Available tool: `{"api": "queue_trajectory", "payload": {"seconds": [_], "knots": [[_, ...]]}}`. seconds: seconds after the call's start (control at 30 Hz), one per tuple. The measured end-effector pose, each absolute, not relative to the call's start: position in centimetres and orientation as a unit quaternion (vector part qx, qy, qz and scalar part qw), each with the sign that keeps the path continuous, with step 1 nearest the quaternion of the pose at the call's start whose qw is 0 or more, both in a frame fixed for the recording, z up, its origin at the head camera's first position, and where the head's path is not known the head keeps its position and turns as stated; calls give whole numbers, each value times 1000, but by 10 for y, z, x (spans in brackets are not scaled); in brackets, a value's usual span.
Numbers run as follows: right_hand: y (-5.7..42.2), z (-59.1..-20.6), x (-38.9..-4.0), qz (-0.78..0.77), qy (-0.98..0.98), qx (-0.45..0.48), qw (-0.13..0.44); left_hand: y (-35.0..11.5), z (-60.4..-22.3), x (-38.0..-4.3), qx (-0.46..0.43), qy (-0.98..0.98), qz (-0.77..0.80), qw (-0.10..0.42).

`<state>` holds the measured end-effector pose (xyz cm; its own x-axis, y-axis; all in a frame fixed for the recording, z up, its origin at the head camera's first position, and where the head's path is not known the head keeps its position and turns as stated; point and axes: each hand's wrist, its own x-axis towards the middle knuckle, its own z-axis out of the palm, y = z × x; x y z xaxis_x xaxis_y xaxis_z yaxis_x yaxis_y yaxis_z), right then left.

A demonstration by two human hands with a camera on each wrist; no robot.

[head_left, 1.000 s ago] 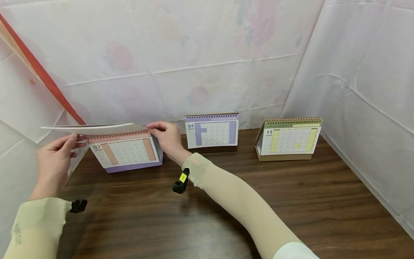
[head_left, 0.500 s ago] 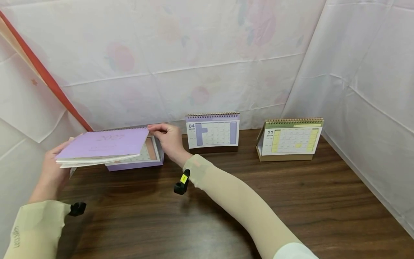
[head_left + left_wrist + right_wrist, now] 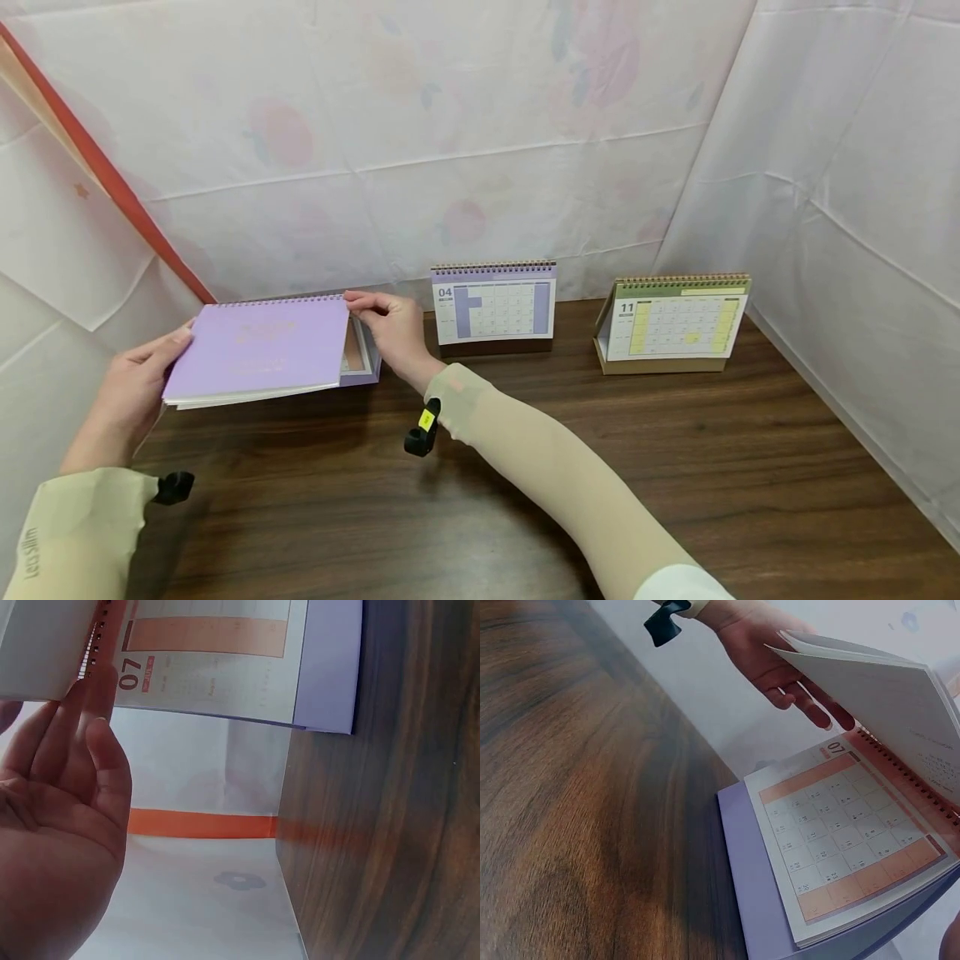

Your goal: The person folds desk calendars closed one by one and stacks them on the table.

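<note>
A spiral desk calendar with a purple cover [image 3: 258, 346] stands at the left of the head view. Its cover and a stack of pages slope forward over the front, hiding most of the orange 07 page [image 3: 847, 829], which the right wrist view shows beneath. My left hand [image 3: 135, 392] holds the left edge of that stack, thumb on the cover and fingers underneath. At the calendar's top right corner, beside the spiral, my right hand [image 3: 393, 329] pinches the edge. Only a sliver of the right hand enters the right wrist view.
A purple 04 desk calendar [image 3: 495, 304] stands right of my right hand. Farther right is a green 11 desk calendar [image 3: 678, 325] on a brown base. All stand on a dark wooden table [image 3: 337, 500], with white patterned cloth [image 3: 480, 125] behind and at both sides.
The lifted stack has come forward and down from nearly edge-on above the spiral, so the purple cover now faces up over the 07 page. My right hand has stayed at the corner.
</note>
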<state>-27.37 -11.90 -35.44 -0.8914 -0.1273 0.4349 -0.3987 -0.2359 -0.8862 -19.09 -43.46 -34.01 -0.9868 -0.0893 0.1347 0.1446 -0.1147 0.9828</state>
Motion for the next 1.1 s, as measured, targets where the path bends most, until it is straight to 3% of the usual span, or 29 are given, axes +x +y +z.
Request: {"api": "queue_trajectory", "payload": {"seconds": [0.23,0.47,0.87,1.1], "knots": [[-114,-342,-259,724,-642,221,116,-435,-345,-195,21,-715,-692,98],[-118,-360,-271,692,-667,242,132,-434,-352,-199,51,-724,-677,124],[-119,-366,-272,638,-695,279,180,-431,-360,-203,44,-767,-620,162],[-119,-366,-267,642,-710,237,165,-426,-368,-207,29,-744,-644,177]]}}
